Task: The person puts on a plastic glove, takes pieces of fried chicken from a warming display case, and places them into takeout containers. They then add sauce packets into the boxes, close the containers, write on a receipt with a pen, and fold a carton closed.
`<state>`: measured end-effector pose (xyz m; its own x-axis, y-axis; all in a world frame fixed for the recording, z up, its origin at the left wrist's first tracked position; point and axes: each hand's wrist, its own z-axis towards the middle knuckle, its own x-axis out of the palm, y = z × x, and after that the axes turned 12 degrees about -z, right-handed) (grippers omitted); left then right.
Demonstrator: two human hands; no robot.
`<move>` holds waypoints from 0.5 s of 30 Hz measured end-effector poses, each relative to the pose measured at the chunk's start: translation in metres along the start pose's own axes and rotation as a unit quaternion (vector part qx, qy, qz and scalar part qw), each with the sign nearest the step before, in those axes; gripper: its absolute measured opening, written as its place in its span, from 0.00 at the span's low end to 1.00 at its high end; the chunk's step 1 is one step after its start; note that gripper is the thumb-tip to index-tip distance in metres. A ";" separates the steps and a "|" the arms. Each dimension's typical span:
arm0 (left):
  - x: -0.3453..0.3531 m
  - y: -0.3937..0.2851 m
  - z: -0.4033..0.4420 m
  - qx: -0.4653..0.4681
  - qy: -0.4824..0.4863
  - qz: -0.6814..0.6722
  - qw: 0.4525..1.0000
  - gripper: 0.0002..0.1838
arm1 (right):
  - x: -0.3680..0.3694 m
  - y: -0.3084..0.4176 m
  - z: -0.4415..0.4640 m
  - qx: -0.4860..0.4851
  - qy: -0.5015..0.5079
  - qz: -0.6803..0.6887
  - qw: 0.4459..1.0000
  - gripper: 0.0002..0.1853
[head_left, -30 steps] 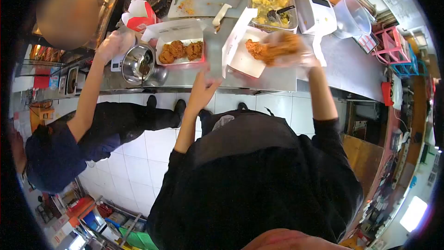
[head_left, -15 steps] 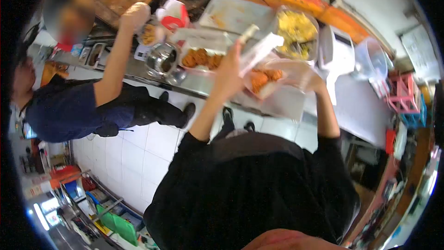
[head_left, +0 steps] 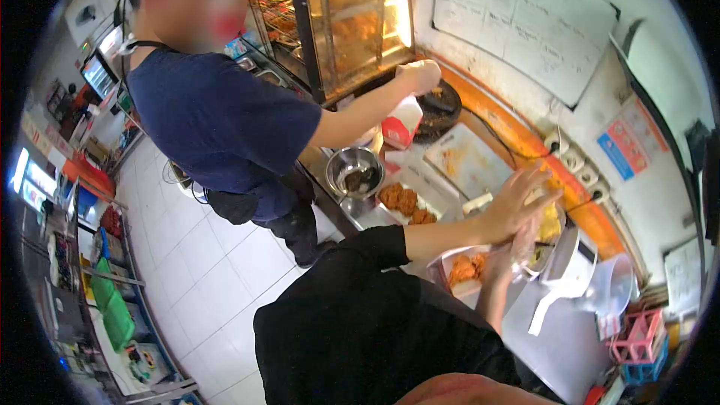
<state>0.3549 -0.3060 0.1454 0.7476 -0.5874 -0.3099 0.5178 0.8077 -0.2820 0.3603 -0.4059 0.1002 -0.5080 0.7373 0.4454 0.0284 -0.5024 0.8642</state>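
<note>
My left hand (head_left: 516, 206) is raised over the counter with its fingers spread. Just below it, and partly behind it, is my right hand (head_left: 519, 249); a pale sheen like thin clear plastic shows on it, and its fingers are blurred. The two hands seem to touch. Beneath them, fried chicken pieces (head_left: 466, 268) lie in an open box. Behind the hands, a tray of yellow food (head_left: 550, 223) is partly hidden. To the left, more fried chicken (head_left: 398, 198) sits in a white tray. A pale handle (head_left: 478, 203) lies near my left forearm.
A co-worker (head_left: 217, 120) stands at the left, one hand near a red and white carton (head_left: 403, 121). A metal bowl (head_left: 355, 172), a white cutting board (head_left: 469, 159), a white container (head_left: 574, 259), a clear tub (head_left: 606, 285) and a glass warming cabinet (head_left: 360, 30) surround the counter.
The view has swung to the left and up. My left hand has let go of the white piece it held and come together with my right hand, which was apart over the chicken box.
</note>
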 end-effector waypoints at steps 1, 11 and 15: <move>-0.004 0.019 0.008 0.008 0.012 0.018 1.000 0.37 | 0.004 -0.008 -0.005 0.001 -0.020 -0.053 0.998 0.35; -0.071 0.127 0.089 -0.272 0.033 0.148 0.950 0.41 | 0.048 0.071 0.040 -0.061 0.270 -0.299 0.913 0.15; -0.099 0.082 -0.044 -0.233 0.033 -0.081 0.968 0.33 | 0.164 0.070 0.126 -0.103 0.381 -0.258 0.882 0.19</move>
<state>0.3050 -0.1834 0.1130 0.6366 -0.7185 -0.2803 0.3699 0.6034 -0.7065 0.3879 -0.2629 0.2632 -0.8407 0.4139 -0.3492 -0.4929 -0.3178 0.8100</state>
